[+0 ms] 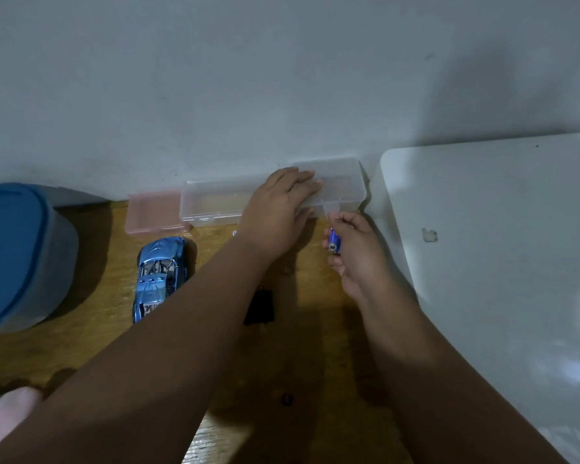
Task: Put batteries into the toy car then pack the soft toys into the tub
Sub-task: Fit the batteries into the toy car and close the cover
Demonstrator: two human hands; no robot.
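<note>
Batteries: one blue battery [334, 243] is gripped in the right hand [357, 254], near the clear box's latch; more may be in the hand, cannot be told.
Left hand [278, 214]: laid flat on the clear plastic box [344, 189], fingers spread over the lid, nothing clamped.
Right hand: curled shut round the battery, fingertips touching the front tab of the clear box.
Toy car [159, 277]: blue, lying on the wooden table [108, 316], left of the left forearm, untouched.
Black piece [260, 308]: dark flat part between the forearms, possibly the car's battery cover, too dim to be told.
Pink box [154, 212]: just left of the clear box, touching it.
Tub [17, 256]: blue lid on, far left.
Soft toy [4, 416]: pale shape at the near left edge, blurred.
Step judged: box being shut or opened with the battery already taken.
Risk: battery could be dropped while the same fingers work the latch; the car could be knocked by the left forearm when drawn back.
</note>
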